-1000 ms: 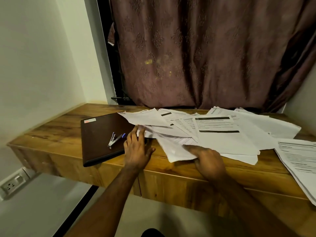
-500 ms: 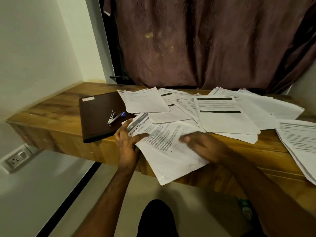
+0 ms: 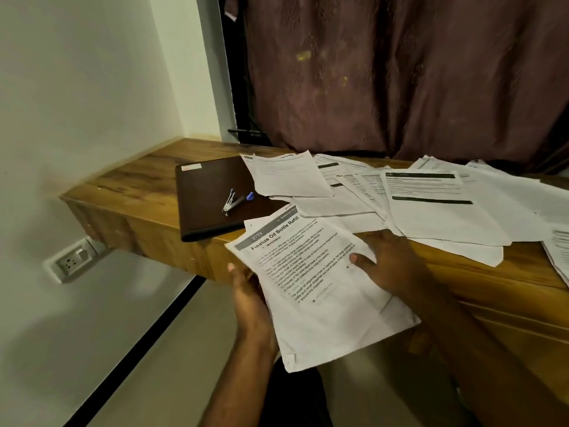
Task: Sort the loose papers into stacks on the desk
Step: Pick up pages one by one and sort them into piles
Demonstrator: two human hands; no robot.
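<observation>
Head view: we hold the printed sheets [image 3: 320, 291] off the desk's [image 3: 132, 186] near edge, left hand [image 3: 249, 300] gripping 1 side, right hand [image 3: 385, 263] pinching the other, likely to read the heading; loose papers [image 3: 431, 208] lie far right.

A wooden tabletop [image 3: 144, 180] runs along the back of a dimly lit room. Behind it hangs a mauve patterned curtain [image 3: 400, 81], beside a dark window frame [image 3: 234, 97]. Left of the tabletop stands a pale plain wall [image 3: 86, 87], with a white power socket [image 3: 71, 264] below the tabletop's edge. Under it lies a light floor [image 3: 101, 340] crossed by a black stripe [image 3: 138, 349].
</observation>
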